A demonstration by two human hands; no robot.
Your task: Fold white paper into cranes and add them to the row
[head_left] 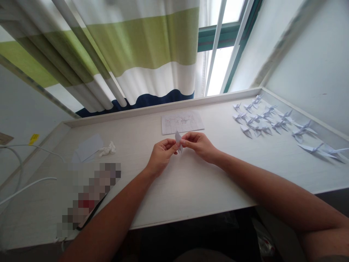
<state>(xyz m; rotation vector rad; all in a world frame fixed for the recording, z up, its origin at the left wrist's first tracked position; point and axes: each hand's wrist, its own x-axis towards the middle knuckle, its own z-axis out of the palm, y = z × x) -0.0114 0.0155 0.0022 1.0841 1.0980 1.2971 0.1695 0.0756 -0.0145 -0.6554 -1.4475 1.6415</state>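
Note:
Between my two hands, over the middle of the white desk, is a small piece of folded white paper [178,137], narrow and pointed at top and bottom. My left hand [161,155] pinches its left side between thumb and fingers. From the other side my right hand [200,145] grips it, thumb and forefinger pressed together, other fingers curled. The fingers cover its middle folds. Just behind it lies a printed sheet or booklet [182,123] with a table on it. Several folded white paper cranes [256,118] stand in a group at the right of the desk.
Left on the desk [174,196] are loose white sheets [88,147], a crumpled tissue [107,149] and a blurred-out, dark-edged flat object [94,196]. White cables [29,182] run in at the far left. A raised rim [163,106] borders the back, before a striped curtain [144,43].

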